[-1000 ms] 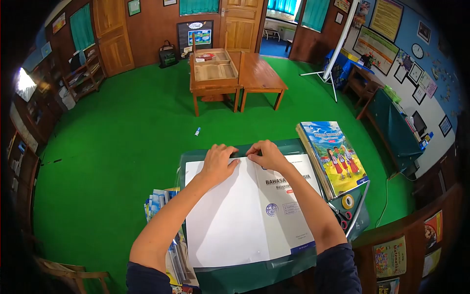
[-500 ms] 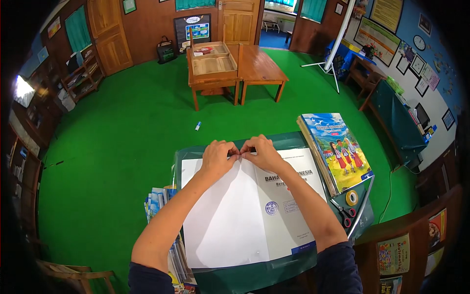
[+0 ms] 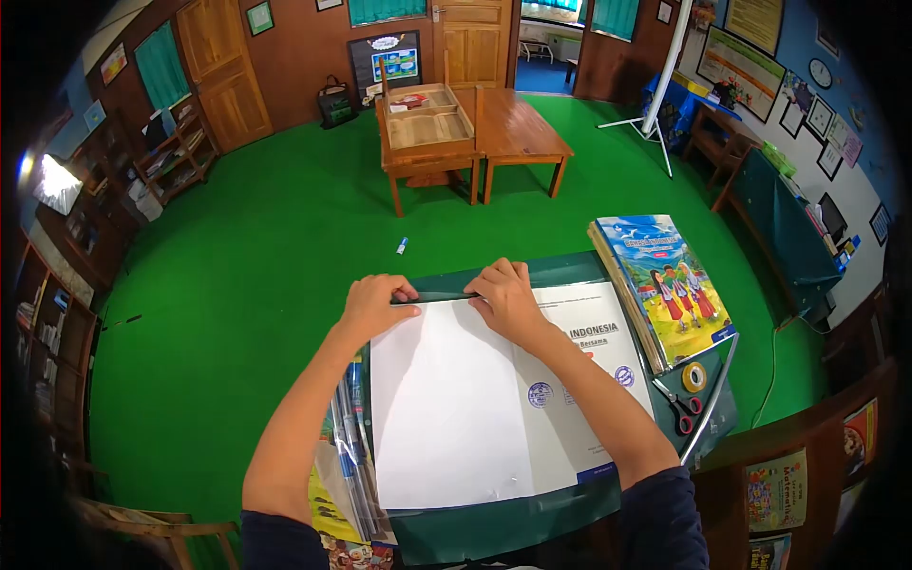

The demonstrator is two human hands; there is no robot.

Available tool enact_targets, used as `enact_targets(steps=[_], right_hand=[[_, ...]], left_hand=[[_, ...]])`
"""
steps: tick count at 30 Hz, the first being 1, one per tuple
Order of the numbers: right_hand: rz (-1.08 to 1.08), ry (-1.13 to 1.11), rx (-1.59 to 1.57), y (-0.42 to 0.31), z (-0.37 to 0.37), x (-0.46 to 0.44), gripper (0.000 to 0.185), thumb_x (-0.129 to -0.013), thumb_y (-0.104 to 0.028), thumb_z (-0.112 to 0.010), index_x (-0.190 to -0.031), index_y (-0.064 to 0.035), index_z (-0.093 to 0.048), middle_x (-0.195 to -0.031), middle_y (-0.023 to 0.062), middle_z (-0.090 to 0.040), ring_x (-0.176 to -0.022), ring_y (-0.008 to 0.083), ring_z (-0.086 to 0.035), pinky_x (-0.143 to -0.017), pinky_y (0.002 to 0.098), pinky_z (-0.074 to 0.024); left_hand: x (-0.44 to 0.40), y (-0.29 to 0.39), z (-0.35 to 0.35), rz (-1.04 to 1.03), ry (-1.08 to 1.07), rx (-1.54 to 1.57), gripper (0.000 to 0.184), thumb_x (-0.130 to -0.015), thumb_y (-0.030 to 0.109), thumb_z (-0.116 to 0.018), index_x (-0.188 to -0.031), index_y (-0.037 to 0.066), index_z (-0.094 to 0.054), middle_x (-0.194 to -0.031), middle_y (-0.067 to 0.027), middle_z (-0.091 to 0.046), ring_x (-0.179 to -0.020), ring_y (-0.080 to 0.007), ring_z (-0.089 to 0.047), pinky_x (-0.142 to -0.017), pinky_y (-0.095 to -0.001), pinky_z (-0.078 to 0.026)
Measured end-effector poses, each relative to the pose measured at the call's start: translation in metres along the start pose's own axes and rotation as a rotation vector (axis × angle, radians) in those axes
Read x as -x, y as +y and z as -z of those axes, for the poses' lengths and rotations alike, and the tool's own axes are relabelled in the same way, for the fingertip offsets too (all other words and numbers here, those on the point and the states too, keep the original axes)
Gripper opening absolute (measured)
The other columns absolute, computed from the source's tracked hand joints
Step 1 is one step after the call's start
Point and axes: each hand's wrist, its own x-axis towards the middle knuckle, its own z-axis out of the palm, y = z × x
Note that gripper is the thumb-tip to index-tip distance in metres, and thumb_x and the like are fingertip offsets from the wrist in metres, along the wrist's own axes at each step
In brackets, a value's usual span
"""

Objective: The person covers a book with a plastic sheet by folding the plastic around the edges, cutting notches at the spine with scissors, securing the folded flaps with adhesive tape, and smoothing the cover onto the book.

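Observation:
An open book lies in front of me, its blank white page on the left and a printed, stamped title page on the right. Clear plastic film shows around its edges. My left hand is at the far left corner of the white page, thumb and fingers apart. At the far edge near the fold, my right hand has its fingers curled and pressed together at the film along the page edge; the fingertips are partly hidden.
A stack of books stands right of the open book, with yellow tape, scissors and a ruler-like strip near it. More plastic-wrapped books lie at left. Wooden tables stand farther off on the green floor.
My hands have moved apart from their meeting point at the fold; the left went to the page's far left corner. The film's left overhang shows less, and the view has shifted slightly.

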Motion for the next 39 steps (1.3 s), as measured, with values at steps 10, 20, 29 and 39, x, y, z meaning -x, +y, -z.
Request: enact_targets(steps=[10,20,29,39], right_hand=[[0.180,0.024,0.135,-0.007,0.006,0.001,0.006,-0.077,0.000,-0.063,-0.078,-0.0051,-0.066,-0.078,0.0051,-0.057,-0.085,0.0208,-0.048,-0.093,0.0377,-0.0342],[0.197,-0.173,0.227,-0.021,0.019,0.004,0.008,-0.078,0.002,-0.060,-0.080,-0.0014,-0.067,-0.078,0.0061,-0.058,-0.083,0.0214,-0.047,-0.093,0.0395,-0.0338],[0.123,-0.037,0.262,-0.032,0.008,0.020,0.011,-0.077,0.002,-0.060,-0.084,0.0006,-0.068,-0.080,0.0079,-0.061,-0.086,0.0218,-0.049,-0.088,0.0316,-0.0393],[0.074,0.034,0.195,-0.029,0.003,0.024,0.019,-0.076,0.003,-0.060,-0.091,0.0010,-0.072,-0.086,0.0068,-0.067,-0.075,0.0191,-0.052,-0.067,0.0275,-0.0486]], left_hand=[[0.022,-0.033,0.033,0.120,-0.038,0.138,0.016,-0.068,0.008,-0.077,-0.084,0.006,-0.074,-0.077,-0.0031,-0.069,-0.066,-0.0138,-0.059,-0.065,-0.0252,-0.047],[0.043,-0.055,0.025,0.074,0.077,0.476,0.013,-0.076,-0.001,-0.071,-0.087,0.004,-0.075,-0.080,-0.0063,-0.069,-0.066,-0.0114,-0.056,-0.065,-0.0218,-0.046],[0.055,-0.085,0.020,0.155,0.068,0.690,0.013,-0.081,-0.003,-0.066,-0.089,0.001,-0.074,-0.085,-0.0050,-0.068,-0.067,-0.0085,-0.056,-0.065,-0.0185,-0.045],[0.052,-0.103,0.010,0.240,0.022,1.110,0.007,-0.083,-0.003,-0.064,-0.090,-0.001,-0.067,-0.091,-0.0084,-0.066,-0.073,-0.0119,-0.057,-0.068,-0.0233,-0.048]])
